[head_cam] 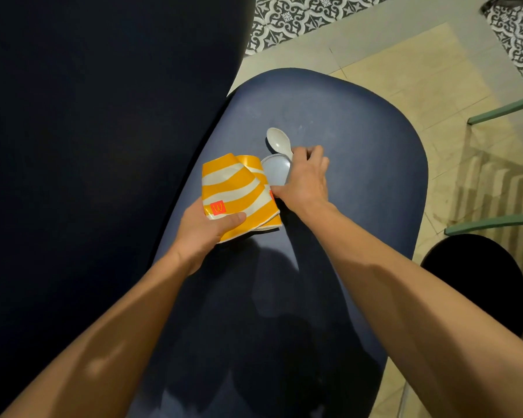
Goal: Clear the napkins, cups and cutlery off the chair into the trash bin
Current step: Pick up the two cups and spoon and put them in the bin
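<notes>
Two yellow-and-white striped paper cups lie on their sides on the dark blue chair seat [360, 164]. My left hand [204, 233] grips the nearer cup [233, 191], thumb across its side. The second cup [272, 173] lies just behind it, its pale bottom facing up. My right hand [305, 179] reaches over that cup, and its curled fingers pinch the handle of a white plastic spoon [280, 140], whose bowl points away from me. No napkins are in view.
The chair's dark backrest [103, 131] fills the left side. A round black bin or stool [477, 279] sits on the floor at the right. Green metal furniture legs [501, 111] stand beyond it on beige tiles.
</notes>
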A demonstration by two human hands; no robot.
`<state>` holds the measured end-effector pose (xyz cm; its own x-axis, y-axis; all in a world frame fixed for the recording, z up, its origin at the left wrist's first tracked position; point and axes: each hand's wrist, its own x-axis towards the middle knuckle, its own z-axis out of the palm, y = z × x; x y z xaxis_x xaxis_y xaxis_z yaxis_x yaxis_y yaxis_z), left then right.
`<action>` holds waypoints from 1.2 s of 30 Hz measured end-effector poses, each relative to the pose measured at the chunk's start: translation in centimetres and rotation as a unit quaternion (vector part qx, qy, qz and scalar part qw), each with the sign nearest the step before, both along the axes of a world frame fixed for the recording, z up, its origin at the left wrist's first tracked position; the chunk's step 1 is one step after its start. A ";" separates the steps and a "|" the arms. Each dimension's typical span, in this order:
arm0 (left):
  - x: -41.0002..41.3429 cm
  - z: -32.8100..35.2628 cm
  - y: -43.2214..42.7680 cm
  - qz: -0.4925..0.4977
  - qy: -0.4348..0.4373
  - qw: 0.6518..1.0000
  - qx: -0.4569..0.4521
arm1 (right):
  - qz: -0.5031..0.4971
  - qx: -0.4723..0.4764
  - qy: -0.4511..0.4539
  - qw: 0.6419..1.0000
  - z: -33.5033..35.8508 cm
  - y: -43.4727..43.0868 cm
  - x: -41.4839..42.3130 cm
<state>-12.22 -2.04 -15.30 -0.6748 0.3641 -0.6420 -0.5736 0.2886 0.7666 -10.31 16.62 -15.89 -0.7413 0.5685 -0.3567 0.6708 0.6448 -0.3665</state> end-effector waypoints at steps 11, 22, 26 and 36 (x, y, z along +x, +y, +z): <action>0.1 -0.2 0.3 0.012 -0.012 1.000 0.002 | -0.084 -0.156 0.072 0.982 -0.3 0.0 0.8; 2.0 1.2 1.4 0.014 -0.010 1.000 0.021 | -0.096 -0.142 0.077 0.982 1.8 1.5 5.5; 3.8 1.9 1.8 -0.016 0.012 1.000 0.021 | -0.100 -0.130 0.067 0.984 2.7 1.6 8.9; 11.5 4.2 2.1 -0.096 0.047 0.994 0.003 | -0.182 -0.079 0.056 0.978 3.9 0.1 20.3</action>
<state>-0.73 0.05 -11.10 -0.6490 0.4954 -0.5774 -0.4343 0.3818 0.8158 9.99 16.71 -12.01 -0.5391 0.7467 -0.3895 0.7954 0.2994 -0.5270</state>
